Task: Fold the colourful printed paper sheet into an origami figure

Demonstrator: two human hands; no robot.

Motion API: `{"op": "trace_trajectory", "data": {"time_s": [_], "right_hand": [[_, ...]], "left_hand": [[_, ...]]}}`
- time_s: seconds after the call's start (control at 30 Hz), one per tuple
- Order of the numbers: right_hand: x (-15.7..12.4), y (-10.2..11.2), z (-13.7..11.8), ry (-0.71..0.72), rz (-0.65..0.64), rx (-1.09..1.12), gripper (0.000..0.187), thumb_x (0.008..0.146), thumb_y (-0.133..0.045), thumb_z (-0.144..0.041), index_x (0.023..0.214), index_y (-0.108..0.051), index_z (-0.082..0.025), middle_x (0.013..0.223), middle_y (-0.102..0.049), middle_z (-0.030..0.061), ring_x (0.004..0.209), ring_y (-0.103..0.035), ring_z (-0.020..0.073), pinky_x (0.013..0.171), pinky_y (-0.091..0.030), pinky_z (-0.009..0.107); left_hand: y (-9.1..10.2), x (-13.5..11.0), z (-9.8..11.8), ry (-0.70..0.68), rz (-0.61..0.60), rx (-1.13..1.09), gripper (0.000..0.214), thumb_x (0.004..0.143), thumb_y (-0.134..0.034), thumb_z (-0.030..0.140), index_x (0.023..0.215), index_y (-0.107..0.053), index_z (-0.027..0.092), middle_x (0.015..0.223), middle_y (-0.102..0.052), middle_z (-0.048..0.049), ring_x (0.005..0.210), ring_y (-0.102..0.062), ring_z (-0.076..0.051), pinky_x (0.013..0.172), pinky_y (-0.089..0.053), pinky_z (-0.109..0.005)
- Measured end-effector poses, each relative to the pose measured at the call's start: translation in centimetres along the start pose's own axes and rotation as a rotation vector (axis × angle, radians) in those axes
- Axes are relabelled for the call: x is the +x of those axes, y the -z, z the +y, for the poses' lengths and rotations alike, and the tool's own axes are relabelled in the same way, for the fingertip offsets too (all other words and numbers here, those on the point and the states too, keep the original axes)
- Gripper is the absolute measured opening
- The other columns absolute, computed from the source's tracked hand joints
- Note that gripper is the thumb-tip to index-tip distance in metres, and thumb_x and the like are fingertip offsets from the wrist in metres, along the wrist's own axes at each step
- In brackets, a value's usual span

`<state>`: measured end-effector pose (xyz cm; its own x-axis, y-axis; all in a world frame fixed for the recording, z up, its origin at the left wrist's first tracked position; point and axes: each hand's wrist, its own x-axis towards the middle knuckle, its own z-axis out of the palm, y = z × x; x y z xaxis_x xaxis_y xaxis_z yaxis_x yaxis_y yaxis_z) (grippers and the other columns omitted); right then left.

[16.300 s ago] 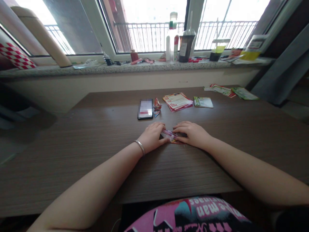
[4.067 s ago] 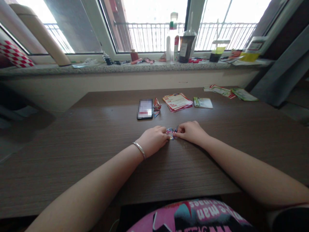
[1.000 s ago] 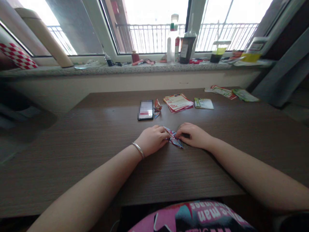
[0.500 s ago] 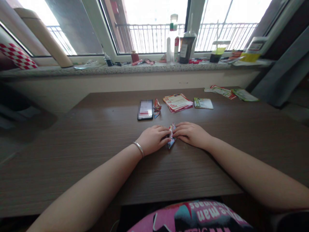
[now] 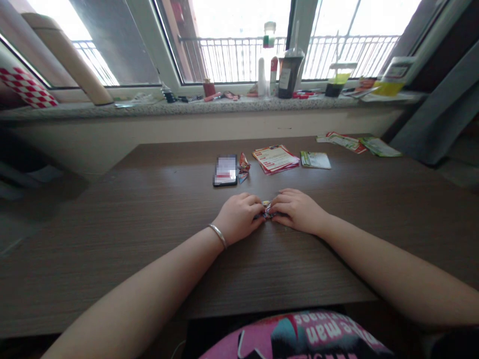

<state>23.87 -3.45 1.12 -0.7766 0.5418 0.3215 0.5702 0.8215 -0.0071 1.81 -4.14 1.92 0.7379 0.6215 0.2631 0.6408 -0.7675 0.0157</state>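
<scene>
Between my hands, low over the brown table [image 5: 239, 279], is a small folded piece of colourful printed paper [image 5: 267, 211], mostly covered by my fingers. My left hand [image 5: 241, 215], with a silver bangle at the wrist, pinches its left side. From the right, my right hand [image 5: 295, 208] grips the other side with curled fingers. Just beyond lie a phone [image 5: 225, 170] with a lit, blurred screen and a folded orange-red paper piece [image 5: 244, 167] touching or close to its right edge.
Behind my right hand sit a stack of red-and-white printed sheets [image 5: 276, 158] and a smaller green-and-white stack [image 5: 315, 160]. More printed sheets [image 5: 346, 142] lie at the far right. Bottles, cups and small items line the stone windowsill [image 5: 232, 105].
The paper has been squeezed or turned: its long upright shape showed before, and now only a short bit shows between my fingers. My left hand has shifted slightly right.
</scene>
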Motion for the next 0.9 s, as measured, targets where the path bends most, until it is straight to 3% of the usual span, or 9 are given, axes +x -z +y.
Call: {"op": "trace_trajectory", "data": {"time_s": [0.37, 0.6, 0.9], "right_hand": [[-0.1, -0.3, 0.1, -0.043, 0.000, -0.050, 0.026, 0.091, -0.049, -0.037, 0.103, -0.069, -0.025, 0.090, -0.068, 0.0059, 0.085, -0.057, 0.0187, 0.077, -0.038, 0.031], [0.2, -0.4, -0.3, -0.029, 0.005, -0.054, 0.030, 0.092, -0.047, -0.039, 0.105, -0.068, -0.024, 0.091, -0.067, 0.0066, 0.084, -0.054, 0.0190, 0.075, -0.039, 0.031], [0.4, -0.2, -0.9, -0.024, 0.025, -0.079, 0.026, 0.090, -0.050, -0.038, 0.098, -0.068, -0.021, 0.094, -0.067, 0.0072, 0.093, -0.051, 0.0226, 0.080, -0.039, 0.035]], "left_hand": [[0.0, 0.2, -0.1, 0.000, -0.036, 0.119, 0.018, 0.088, -0.050, 0.020, 0.090, -0.067, 0.020, 0.088, -0.063, -0.0050, 0.080, -0.054, -0.018, 0.071, -0.043, -0.031], [0.0, 0.3, 0.1, -0.019, -0.049, 0.132, 0.021, 0.092, -0.047, 0.028, 0.090, -0.065, 0.018, 0.085, -0.063, -0.0049, 0.077, -0.056, -0.018, 0.067, -0.043, -0.029], [-0.2, 0.1, 0.1, -0.050, -0.053, 0.179, 0.018, 0.093, -0.047, 0.026, 0.089, -0.063, 0.018, 0.084, -0.063, -0.0041, 0.075, -0.056, -0.016, 0.061, -0.042, -0.026]]}}
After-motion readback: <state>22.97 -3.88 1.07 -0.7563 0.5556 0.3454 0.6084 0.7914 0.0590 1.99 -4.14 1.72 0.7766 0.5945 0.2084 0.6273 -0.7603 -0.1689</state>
